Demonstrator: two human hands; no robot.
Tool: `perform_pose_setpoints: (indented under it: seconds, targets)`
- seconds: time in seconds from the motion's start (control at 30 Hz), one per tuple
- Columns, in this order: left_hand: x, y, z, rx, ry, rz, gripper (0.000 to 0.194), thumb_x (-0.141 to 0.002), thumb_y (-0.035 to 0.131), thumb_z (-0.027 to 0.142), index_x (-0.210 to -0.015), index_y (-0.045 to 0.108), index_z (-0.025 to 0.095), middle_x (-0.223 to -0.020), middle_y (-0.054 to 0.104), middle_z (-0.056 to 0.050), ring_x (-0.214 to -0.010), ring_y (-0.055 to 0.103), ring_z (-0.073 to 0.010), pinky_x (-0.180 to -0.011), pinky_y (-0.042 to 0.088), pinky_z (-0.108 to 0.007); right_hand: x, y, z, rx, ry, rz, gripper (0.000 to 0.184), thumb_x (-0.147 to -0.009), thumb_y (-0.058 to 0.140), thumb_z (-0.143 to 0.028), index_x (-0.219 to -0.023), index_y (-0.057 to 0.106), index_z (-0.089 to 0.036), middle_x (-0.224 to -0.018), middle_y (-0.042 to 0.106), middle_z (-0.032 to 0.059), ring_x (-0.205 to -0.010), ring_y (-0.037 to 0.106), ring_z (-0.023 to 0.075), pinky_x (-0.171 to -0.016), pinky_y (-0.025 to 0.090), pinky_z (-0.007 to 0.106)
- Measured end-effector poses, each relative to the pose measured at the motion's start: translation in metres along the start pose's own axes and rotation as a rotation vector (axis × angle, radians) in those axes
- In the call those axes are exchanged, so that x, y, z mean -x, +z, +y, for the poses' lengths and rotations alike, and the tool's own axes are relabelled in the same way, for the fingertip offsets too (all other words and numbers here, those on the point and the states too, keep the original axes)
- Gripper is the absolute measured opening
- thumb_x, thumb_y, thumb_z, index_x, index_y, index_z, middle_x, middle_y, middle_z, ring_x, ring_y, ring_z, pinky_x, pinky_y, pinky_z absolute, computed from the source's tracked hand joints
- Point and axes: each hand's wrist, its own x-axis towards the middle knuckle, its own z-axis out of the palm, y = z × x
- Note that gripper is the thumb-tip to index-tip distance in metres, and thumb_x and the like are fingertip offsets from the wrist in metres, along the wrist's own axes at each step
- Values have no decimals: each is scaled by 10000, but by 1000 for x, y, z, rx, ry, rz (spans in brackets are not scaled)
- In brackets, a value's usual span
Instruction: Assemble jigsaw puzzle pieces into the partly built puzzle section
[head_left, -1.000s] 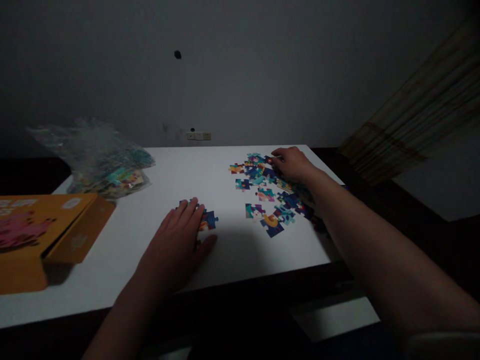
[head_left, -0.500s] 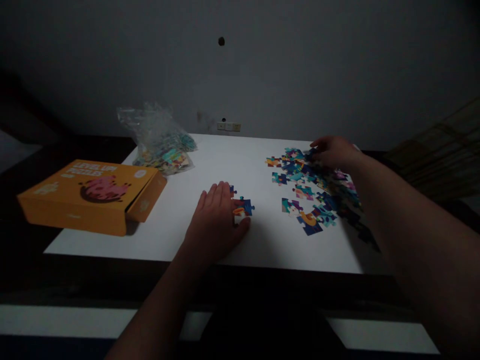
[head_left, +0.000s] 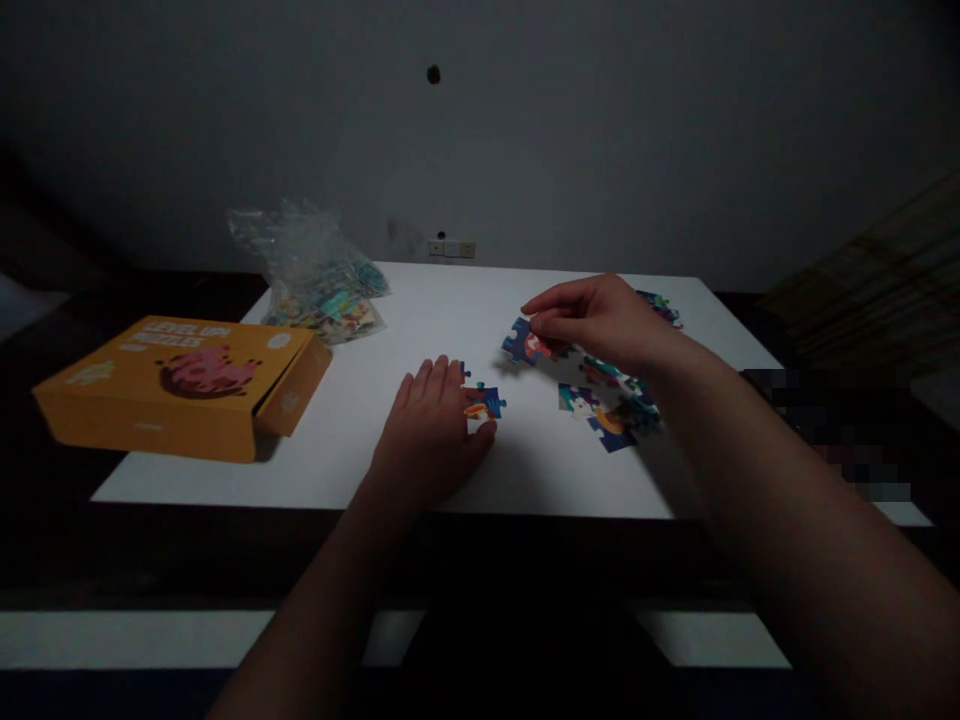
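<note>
The white table (head_left: 420,300) is carrying everything. The right hand (head_left: 600,320) is hovering above it, pinching a blue puzzle piece (head_left: 525,345) between thumb and fingertips, the other fingers curled. The left hand (head_left: 435,435) is lying flat and spread, pressing on a small joined cluster (head_left: 482,402) that is poking out past its fingertips. The held piece is hanging just right of and beyond that cluster, nearer than the loose pieces (head_left: 611,410) under the right wrist.
</note>
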Motion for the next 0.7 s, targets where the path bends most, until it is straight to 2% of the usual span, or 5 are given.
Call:
perform_pose_setpoints:
  seconds: [0.1, 0.23, 0.33, 0.53, 0.7]
  targets:
    - [0, 1, -1, -17, 4, -8, 802, -1173, 592, 482, -1800, 515, -13, -1903, 507, -356, -1807, 473, -528, -1493, 370, -747, -1, -36, 17, 316, 78, 75, 187, -989, 845, -290, -1127, 965, -251, -893, 887, 74, -790, 816, 267, -819, 690, 433]
    - [-1, 3, -4, -45, 13, 18, 786, -1172, 579, 509, -1792, 550, 26, -1892, 536, -334, -1792, 500, -526, -1478, 403, -743, 5, -91, 46, 906, 263, 172, 300, -980, 708, -205, -1107, 975, -253, -1058, 931, 109, -993, 858, 344, -973, 659, 457]
    - [-2, 2, -6, -52, 17, 3, 784, -1173, 553, 517, -1768, 584, 7, -1875, 555, -341, -1776, 517, -540, -1461, 435, -738, 4, -112, 66, 1007, 319, 221, 324, -976, 699, -176, -1145, 973, -213, -1232, 940, 178, -1177, 864, 413, -1064, 646, 499]
    - [-2, -1, -7, -45, 21, -12, 766, -1174, 536, 534, -1724, 638, 11, -1865, 561, -349, -1759, 535, -553, -1437, 465, -771, -30, -102, 87, 925, 240, 283, 418, -1159, 679, -352, -1484, 891, -196, -1570, 858, 209, -1443, 816, 402, -1235, 616, 523]
    - [-1, 0, -7, -64, 22, 7, 738, -1184, 530, 537, -1718, 649, 41, -1858, 578, -332, -1752, 547, -543, -1431, 474, -773, -60, -82, 97, 852, 204, 299, 592, -1072, 884, -427, -1617, 824, -204, -1553, 855, 231, -1443, 818, 428, -1282, 605, 589]
